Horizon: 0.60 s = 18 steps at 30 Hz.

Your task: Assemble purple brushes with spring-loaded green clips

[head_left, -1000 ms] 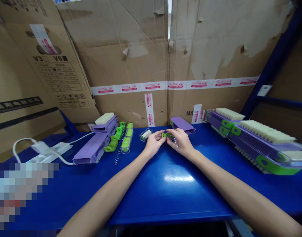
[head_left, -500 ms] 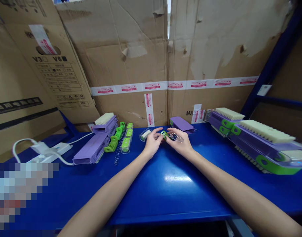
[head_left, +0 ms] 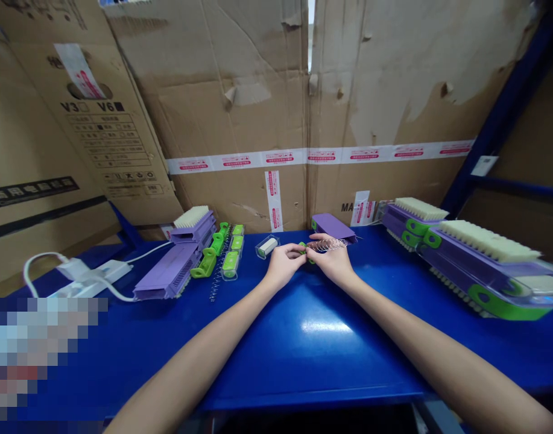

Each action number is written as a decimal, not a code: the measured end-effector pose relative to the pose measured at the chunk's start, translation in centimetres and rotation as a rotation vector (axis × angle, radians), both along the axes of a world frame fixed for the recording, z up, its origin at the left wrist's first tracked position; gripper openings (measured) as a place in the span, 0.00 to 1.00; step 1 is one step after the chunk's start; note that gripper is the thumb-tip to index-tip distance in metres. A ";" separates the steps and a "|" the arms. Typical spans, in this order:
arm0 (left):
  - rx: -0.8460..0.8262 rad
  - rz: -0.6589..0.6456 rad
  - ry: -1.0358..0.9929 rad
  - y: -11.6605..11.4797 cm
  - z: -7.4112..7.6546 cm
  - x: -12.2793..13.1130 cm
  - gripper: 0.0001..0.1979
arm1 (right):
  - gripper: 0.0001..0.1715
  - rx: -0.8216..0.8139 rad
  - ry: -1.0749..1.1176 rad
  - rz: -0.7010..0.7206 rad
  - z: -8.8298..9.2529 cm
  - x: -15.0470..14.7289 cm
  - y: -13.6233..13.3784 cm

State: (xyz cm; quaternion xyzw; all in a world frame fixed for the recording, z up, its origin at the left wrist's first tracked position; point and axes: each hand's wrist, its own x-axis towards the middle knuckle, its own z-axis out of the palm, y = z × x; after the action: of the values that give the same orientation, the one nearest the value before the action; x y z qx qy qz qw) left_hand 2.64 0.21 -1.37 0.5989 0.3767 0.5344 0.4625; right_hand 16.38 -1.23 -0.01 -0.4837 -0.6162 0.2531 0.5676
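Note:
My two hands meet just above the far middle of the blue table (head_left: 303, 337). My left hand (head_left: 283, 265) is closed, pinching a small green plastic part (head_left: 302, 248). My right hand (head_left: 333, 260) is closed on a thin metal coil spring (head_left: 328, 244) that sticks out level to the right from the green part. A flat purple lid (head_left: 333, 227) lies just behind my hands.
At the left lie purple brush bodies (head_left: 176, 262), green handles (head_left: 208, 258), clear green-filled cases (head_left: 231, 260), a loose spring (head_left: 215, 283) and a small clear box (head_left: 267, 246). Finished purple brushes (head_left: 475, 259) are stacked at the right. A white charger and cable (head_left: 84, 274) sit far left. Cardboard boxes wall the back.
The spring has swung from hanging under my right hand to lying level, pointing right. Both hands have drawn closer around the green part.

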 end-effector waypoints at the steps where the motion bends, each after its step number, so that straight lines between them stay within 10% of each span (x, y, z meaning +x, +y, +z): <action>1: -0.005 0.002 0.006 0.0 -0.1 0.0 0.10 | 0.19 -0.013 0.001 0.007 0.0 0.0 0.0; 18: 0.028 -0.023 0.073 0.0 -0.1 -0.1 0.20 | 0.09 -0.061 -0.068 0.069 0.1 0.5 0.4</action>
State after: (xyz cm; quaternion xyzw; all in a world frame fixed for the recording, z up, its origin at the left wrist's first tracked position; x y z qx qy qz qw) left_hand 2.53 0.20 -1.42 0.6287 0.3790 0.5121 0.4460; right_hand 16.90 -0.83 0.13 -0.4874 -0.6436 0.2746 0.5223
